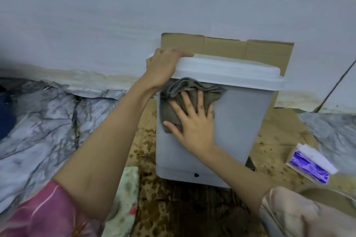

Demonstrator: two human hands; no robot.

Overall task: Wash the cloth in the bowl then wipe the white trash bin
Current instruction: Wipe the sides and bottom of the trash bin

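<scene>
The white trash bin [238, 121] stands with its lid on, upon wet cardboard against the wall. My left hand [163, 67] grips the lid's left corner. My right hand [192, 119] lies flat, fingers spread, and presses a grey-brown cloth [185, 90] against the upper left of the bin's front face, just below the lid rim. The cloth is bunched above my fingers. Part of a glass bowl [331, 192] with murky water shows at the lower right edge, partly hidden by my sleeve.
A cardboard sheet [221, 44] leans on the wall behind the bin. The brown cardboard on the floor [173, 208] is spotted with wet stains. A purple and white box [310, 163] lies to the right. A patterned cloth [129, 188] lies at lower left on marble-print flooring [48, 121].
</scene>
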